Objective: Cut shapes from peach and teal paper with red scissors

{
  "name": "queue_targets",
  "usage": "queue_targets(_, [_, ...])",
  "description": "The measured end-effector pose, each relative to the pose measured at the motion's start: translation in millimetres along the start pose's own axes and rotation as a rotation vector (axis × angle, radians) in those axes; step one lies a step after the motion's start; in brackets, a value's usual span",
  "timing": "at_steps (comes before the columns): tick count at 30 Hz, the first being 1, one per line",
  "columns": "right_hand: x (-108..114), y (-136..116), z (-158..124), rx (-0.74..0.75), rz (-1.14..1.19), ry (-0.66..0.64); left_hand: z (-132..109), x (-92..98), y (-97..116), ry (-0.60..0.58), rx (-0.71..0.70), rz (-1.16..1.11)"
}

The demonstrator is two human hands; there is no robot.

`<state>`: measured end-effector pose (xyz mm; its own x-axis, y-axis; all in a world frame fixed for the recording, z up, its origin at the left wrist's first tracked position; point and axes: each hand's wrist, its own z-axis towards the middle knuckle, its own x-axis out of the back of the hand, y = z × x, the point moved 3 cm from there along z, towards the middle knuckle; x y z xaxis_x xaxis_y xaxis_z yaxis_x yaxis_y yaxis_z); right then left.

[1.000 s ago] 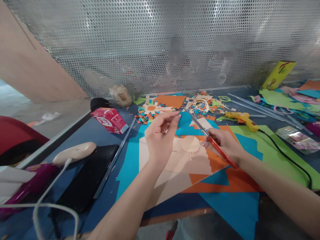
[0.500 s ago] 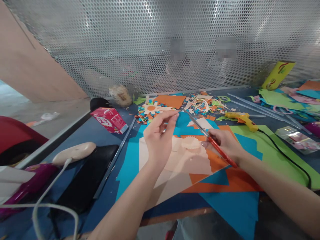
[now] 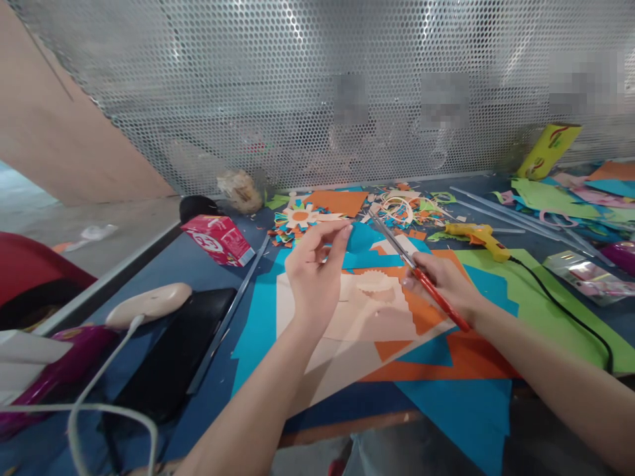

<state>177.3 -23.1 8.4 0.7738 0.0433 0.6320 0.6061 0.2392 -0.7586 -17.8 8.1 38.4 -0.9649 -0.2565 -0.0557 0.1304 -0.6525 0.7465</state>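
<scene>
Between the thumb and fingertips of my left hand (image 3: 320,274) is a small blue paper piece (image 3: 364,239) with a curved upper edge. My right hand (image 3: 449,281) is closed around the red handles of a pair of scissors (image 3: 436,299). The metal blades point up and away, just right of the blue piece, and look nearly closed. Below both hands lies a cream paper sheet (image 3: 307,370) over orange and blue sheets. A scallop-edged cream cutout (image 3: 377,285) rests on it.
A yellow glue gun (image 3: 479,238) with a black cord lies at right on a green sheet (image 3: 550,317). Behind are paper scraps and a paper flower (image 3: 300,215). A pink box (image 3: 218,239), a black phone-like slab (image 3: 173,357) and a white cable sit left. Perforated metal sheeting (image 3: 297,99) stands behind.
The scissor blades have swung slightly right, away from the blue paper piece, whose rounded edge now shows more. My left hand keeps its pinch in almost the same spot.
</scene>
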Motion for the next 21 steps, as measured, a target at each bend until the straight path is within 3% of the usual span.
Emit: queue_targets(21, [0.1,-3.7,0.1,-0.049,-0.088,-0.021,-3.6,-1.4,3.3,-0.047,0.004,0.031])
